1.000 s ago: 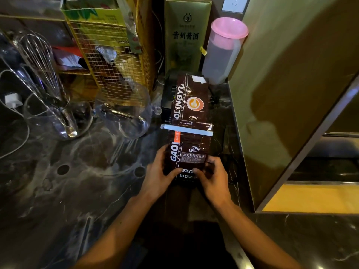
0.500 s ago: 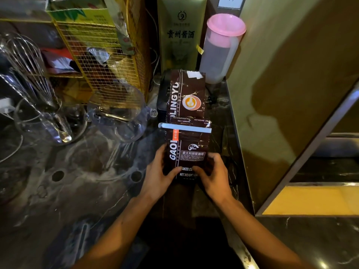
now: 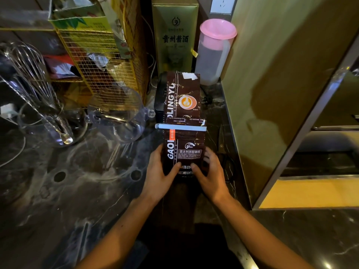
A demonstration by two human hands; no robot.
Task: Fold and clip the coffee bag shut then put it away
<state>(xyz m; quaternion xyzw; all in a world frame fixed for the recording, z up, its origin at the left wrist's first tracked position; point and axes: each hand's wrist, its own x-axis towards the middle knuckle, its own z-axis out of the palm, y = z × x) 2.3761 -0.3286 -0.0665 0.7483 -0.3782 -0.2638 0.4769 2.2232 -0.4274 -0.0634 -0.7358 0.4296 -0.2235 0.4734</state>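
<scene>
A dark brown coffee bag stands on the black marble counter, near the right wall. A pale blue clip runs across its width about halfway up, and the bag's flattened top part rises above the clip. My left hand grips the bag's lower left side, thumb on the front. My right hand grips the lower right side the same way. Both thumbs meet over the white print near the bottom.
Behind the bag stand a green-gold box and a jug with a pink lid. A yellow wire rack, a clear pitcher and a whisk in a glass bowl are to the left. A gold panel closes the right.
The hands and the bag hold nearly the same pose; the bag has shifted slightly towards the back of the counter as the view moved a little.
</scene>
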